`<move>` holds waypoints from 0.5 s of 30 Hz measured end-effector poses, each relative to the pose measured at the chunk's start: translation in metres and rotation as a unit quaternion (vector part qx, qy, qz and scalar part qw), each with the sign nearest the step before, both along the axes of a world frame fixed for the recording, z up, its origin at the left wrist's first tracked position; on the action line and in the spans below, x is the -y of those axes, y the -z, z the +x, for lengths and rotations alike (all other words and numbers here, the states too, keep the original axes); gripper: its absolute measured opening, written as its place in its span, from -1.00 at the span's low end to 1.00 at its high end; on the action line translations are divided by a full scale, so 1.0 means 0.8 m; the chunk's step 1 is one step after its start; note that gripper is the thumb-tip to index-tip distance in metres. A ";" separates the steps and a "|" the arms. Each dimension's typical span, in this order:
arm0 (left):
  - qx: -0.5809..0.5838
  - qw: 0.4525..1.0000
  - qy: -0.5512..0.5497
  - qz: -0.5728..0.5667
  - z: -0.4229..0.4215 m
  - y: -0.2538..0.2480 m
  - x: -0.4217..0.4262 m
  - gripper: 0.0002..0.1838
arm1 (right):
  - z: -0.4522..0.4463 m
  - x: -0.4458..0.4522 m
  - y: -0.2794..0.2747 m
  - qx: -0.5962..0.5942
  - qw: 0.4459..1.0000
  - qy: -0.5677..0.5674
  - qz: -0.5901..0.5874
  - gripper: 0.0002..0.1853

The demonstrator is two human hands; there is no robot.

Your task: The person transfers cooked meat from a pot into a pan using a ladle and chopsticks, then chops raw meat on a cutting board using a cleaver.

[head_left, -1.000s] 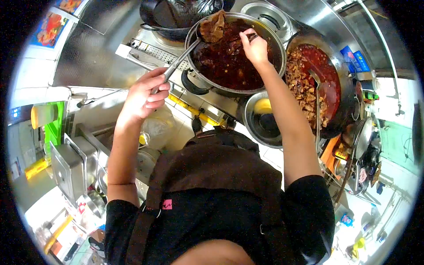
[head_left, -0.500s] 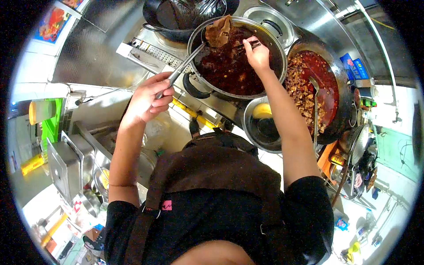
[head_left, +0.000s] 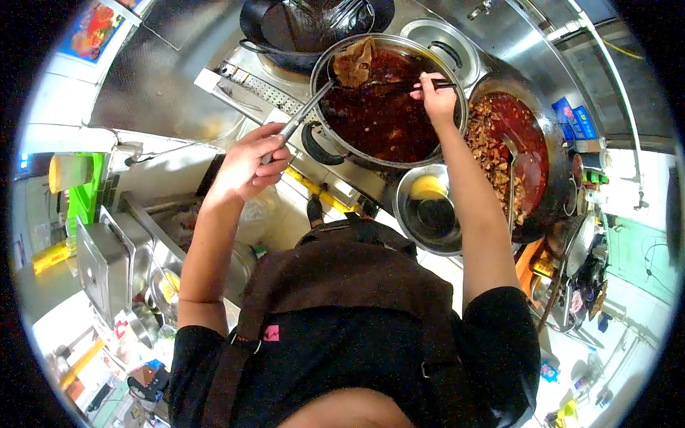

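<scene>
My left hand (head_left: 258, 158) is closed around the grip of a long-handled metal ladle (head_left: 303, 112). Its head is mostly hidden under a large brown piece of meat (head_left: 354, 63), at the far left side of a big pot (head_left: 316, 78). Dark red broth (head_left: 385, 125) with floating bits fills the pot. Over the pot's right side, my right hand (head_left: 437, 100) pinches dark, thin chopsticks (head_left: 444, 85). They point left across the broth toward the meat; where their tips end is hard to make out.
Right of the pot, a wok (head_left: 558, 135) holds red oil and chopped brown pieces, with another ladle (head_left: 511, 189) resting in it. A metal bowl (head_left: 404, 221) stands nearer me. Behind are a black wok (head_left: 250, 48) and a metal lid (head_left: 462, 53). A pot handle (head_left: 314, 146) juts toward me.
My right hand and the chopsticks have moved right, away from the meat. The meat still lies on the ladle, which my left hand holds nearly still. The whole view has shifted slightly.
</scene>
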State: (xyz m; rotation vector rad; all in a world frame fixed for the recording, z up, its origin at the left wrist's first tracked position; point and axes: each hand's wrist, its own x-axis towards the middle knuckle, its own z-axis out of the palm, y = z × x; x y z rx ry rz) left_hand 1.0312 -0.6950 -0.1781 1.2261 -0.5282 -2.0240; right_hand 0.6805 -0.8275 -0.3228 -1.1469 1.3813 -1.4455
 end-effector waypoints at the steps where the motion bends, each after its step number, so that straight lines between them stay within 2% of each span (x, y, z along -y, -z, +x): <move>1: -0.003 1.000 0.002 -0.001 0.000 0.000 0.000 -0.53 | 0.009 -0.001 -0.001 -0.003 1.000 0.005 -0.016 -0.76; 5: -0.006 1.000 0.014 0.000 -0.001 -0.002 0.002 -0.53 | 0.027 0.003 -0.011 -0.099 0.994 -0.033 0.014 -0.76; 8: -0.013 1.000 0.026 -0.010 -0.002 0.002 0.002 -0.54 | 0.030 0.009 -0.023 -0.105 0.994 -0.027 0.028 -0.76; 10: -0.022 1.000 0.017 -0.010 -0.003 0.004 0.002 -0.54 | 0.019 0.013 -0.023 -0.064 0.997 -0.020 0.037 -0.76; 11: -0.039 0.999 0.027 -0.014 0.000 0.005 0.003 -0.62 | 0.008 0.015 -0.019 0.005 0.999 -0.021 0.032 -0.77; 13: -0.031 0.999 0.016 -0.011 -0.003 0.001 0.002 -0.62 | -0.002 0.015 -0.028 0.115 0.992 0.009 0.055 -0.80; 15: -0.025 1.000 0.007 -0.009 -0.005 0.001 0.001 -0.62 | -0.015 0.011 -0.036 0.125 0.989 0.021 0.071 -0.81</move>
